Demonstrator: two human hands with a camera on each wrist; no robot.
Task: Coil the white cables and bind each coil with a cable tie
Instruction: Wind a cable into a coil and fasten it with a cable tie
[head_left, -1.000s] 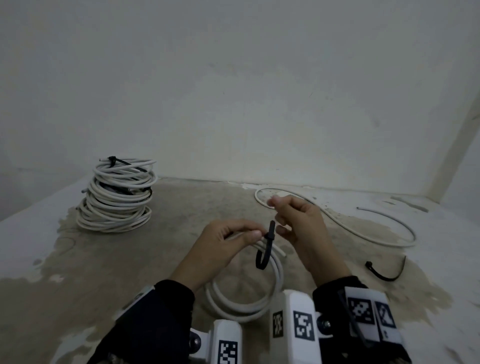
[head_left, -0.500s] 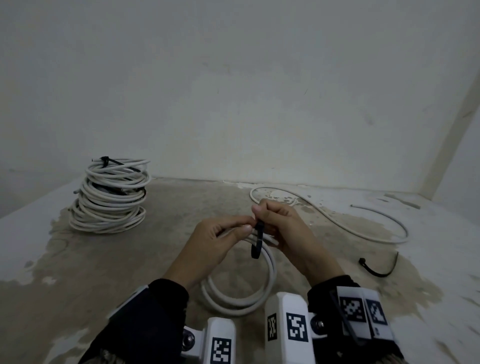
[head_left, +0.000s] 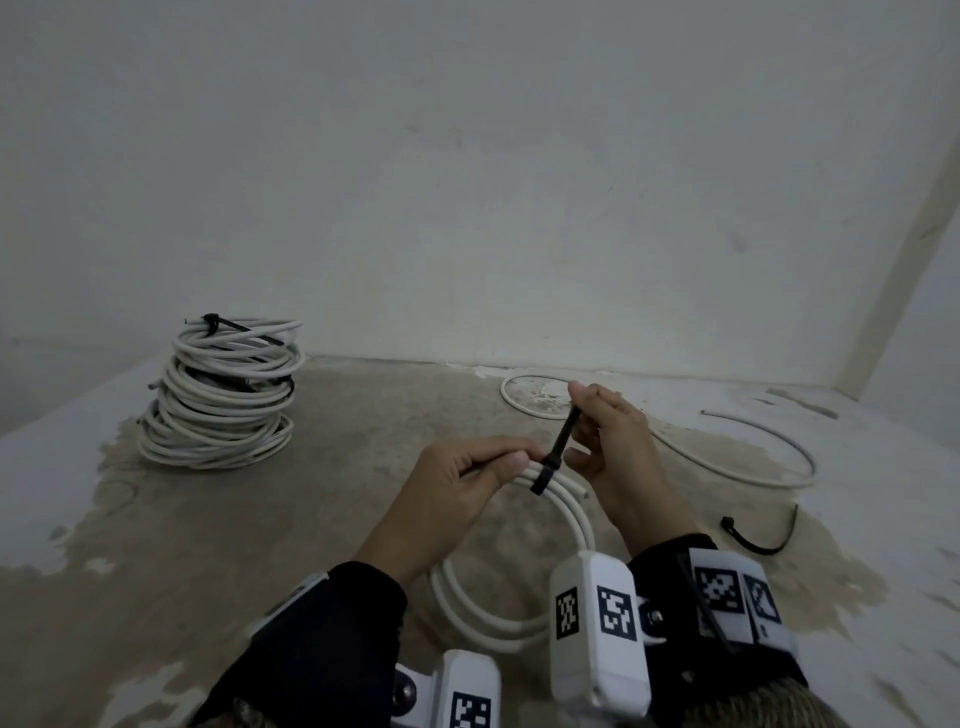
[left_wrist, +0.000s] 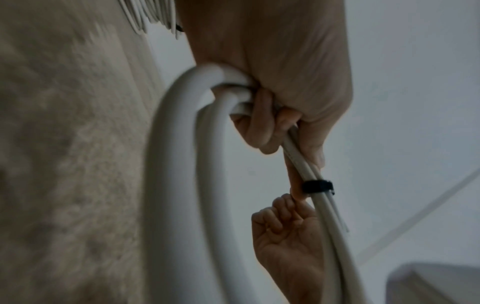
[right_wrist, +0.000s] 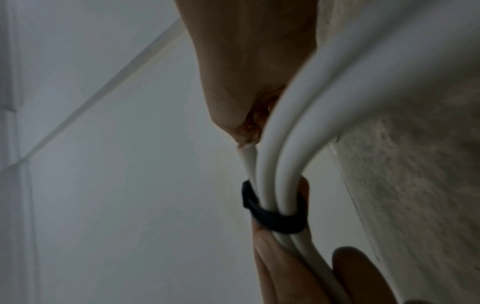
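Note:
A small coil of white cable (head_left: 574, 525) hangs in front of me above the floor. My left hand (head_left: 519, 460) grips its top strands; the left wrist view shows the fingers (left_wrist: 262, 127) curled round the coil (left_wrist: 176, 164). A black cable tie (head_left: 543, 475) is looped round the strands just right of that grip. It shows as a closed band (right_wrist: 275, 221) round the strands (right_wrist: 285, 144). My right hand (head_left: 574, 413) pinches the tie's tail, which runs straight up and to the right from the band.
A stack of bound white coils (head_left: 223, 395) stands at the back left. A loose white cable (head_left: 753, 467) curves over the floor at the right, with a spare black tie (head_left: 763, 543) near it. The wall is close behind, and a corner at the right.
The tie hung as a loose hook over the coil before. Now its loop is closed round the strands, and my right hand has drawn the tail up and to the right.

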